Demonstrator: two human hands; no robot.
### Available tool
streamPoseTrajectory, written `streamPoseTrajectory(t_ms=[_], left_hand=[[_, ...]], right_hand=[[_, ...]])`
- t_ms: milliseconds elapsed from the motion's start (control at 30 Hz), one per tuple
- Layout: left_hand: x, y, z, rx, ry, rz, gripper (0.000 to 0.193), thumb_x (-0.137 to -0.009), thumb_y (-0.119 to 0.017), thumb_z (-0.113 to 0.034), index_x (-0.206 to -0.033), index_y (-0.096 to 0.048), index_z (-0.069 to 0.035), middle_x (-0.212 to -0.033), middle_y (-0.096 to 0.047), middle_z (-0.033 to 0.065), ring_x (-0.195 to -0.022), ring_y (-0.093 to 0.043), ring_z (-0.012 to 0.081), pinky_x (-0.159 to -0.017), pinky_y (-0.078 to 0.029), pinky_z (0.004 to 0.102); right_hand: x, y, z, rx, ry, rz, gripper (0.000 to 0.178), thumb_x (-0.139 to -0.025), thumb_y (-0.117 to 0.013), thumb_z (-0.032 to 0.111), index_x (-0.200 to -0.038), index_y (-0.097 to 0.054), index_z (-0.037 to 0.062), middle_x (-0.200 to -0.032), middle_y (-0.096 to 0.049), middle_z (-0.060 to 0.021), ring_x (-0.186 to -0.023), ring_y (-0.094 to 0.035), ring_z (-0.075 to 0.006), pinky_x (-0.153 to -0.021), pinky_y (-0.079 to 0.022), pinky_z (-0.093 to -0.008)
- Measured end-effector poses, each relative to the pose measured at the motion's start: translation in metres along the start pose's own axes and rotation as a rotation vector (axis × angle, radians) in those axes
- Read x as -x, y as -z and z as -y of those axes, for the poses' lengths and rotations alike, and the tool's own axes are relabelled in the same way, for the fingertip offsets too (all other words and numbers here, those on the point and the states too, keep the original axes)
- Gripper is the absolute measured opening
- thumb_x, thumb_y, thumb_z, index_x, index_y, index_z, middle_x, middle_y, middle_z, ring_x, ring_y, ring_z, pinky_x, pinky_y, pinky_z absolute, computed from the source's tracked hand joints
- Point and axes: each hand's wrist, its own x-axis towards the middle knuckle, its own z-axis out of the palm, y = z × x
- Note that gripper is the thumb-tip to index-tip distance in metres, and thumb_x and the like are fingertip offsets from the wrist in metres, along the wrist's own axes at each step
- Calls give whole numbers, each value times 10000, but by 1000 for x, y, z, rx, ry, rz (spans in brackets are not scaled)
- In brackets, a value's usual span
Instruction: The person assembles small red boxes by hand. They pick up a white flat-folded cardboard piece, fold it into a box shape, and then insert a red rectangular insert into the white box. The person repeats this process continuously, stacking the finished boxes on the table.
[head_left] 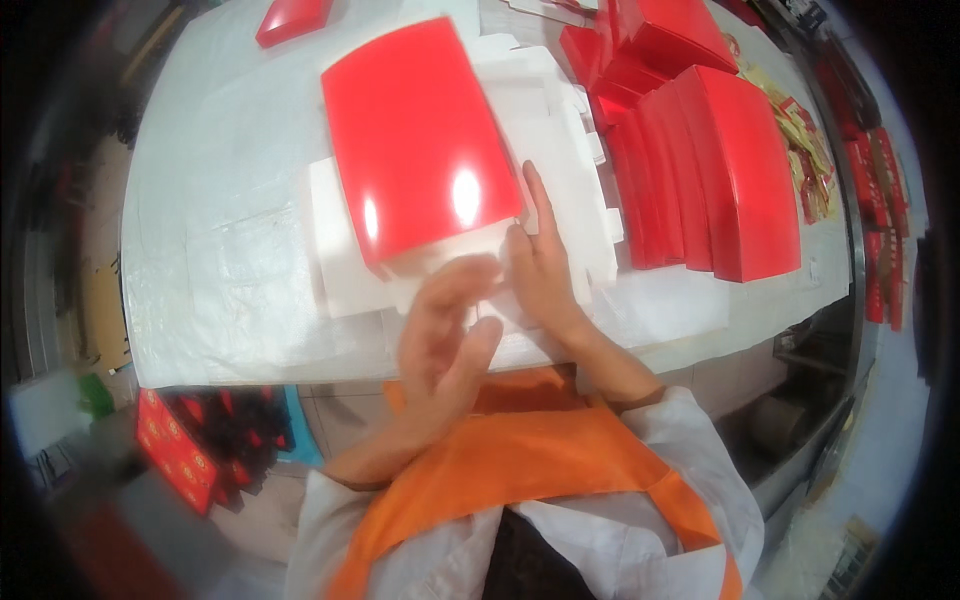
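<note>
A glossy red box with a white near side lies in front of me on a pile of flat white cardboard blanks. My right hand is at the box's near right corner, open, its fingers stretched along the right side. Whether it touches the box or only the cardboard, I cannot tell. My left hand, slightly blurred, hovers just off the near white side. Its fingers are loosely bent with the thumb apart, and nothing shows in it.
Several red boxes stand in a row at the right, with more red boxes behind. Small yellow and red packets lie beyond them. Another red piece sits at the far left. White sheeting covers the table. Red patterned goods are below its near left edge.
</note>
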Motion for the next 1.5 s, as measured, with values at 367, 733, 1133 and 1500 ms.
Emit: streamPoseTrajectory(t_ms=[367,733,1133,1500], left_hand=[[-46,-3,31,683,242,-341,410,-856,-542,-100,-1221,-355,-88,-1178,-428,45,-1099,-406,169,-913,-358,329],[-33,-12,45,339,169,-397,386,-851,-536,-96,-1197,-384,-20,-1133,-458,58,-1017,-452,154,-874,-386,290],[-31,-14,41,451,175,-321,309,-859,-521,-73,-1157,-441,-50,-1089,-478,14,-978,-450,114,-834,-393,272],[-23,-11,56,494,217,-360,324,-884,-490,-81,-1192,-393,-108,-1122,-476,15,-1027,-470,138,-880,-425,296]], right_hand=[[14,-5,-20,-70,249,296,582,-861,-354,26,-1368,-71,-9,-1384,-210,-208,-1270,-276,-269,-1009,-263,-326],[-6,-4,7,-227,214,167,586,-903,-420,150,-1358,-101,-37,-1390,-210,-175,-1276,-243,-229,-1013,-248,-297],[0,-5,13,-310,181,149,492,-948,-296,196,-1354,-153,-40,-1402,-220,-134,-1278,-239,-191,-1029,-202,-274],[18,-18,22,-169,173,116,486,-927,-277,124,-1353,-123,-52,-1392,-223,-180,-1275,-254,-252,-1021,-212,-287]])
